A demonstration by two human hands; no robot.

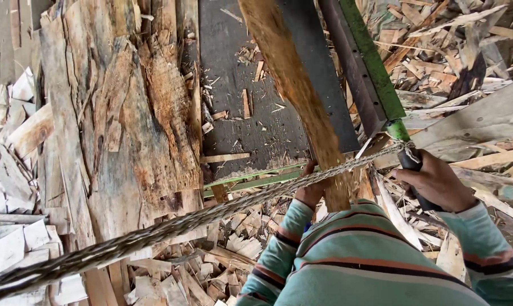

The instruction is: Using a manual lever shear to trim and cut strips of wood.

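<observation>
On the dark desk (256, 113), I am steadying a long wood strip (293, 85): my left hand (310, 190) is gripping its near end, fingers curled under; my right hand (435, 181) is clenching the black lever handle (410, 161) just beside the green blade arm (372, 62).

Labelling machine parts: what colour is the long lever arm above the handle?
Green lever arm, clearest in the head view.

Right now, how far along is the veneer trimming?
Done: offcuts heap below the dark table. In hand: left hand holds a veneer strip on the table, right hand grips the green blade lever. Left: a stack of ragged sheets waits alongside.
</observation>
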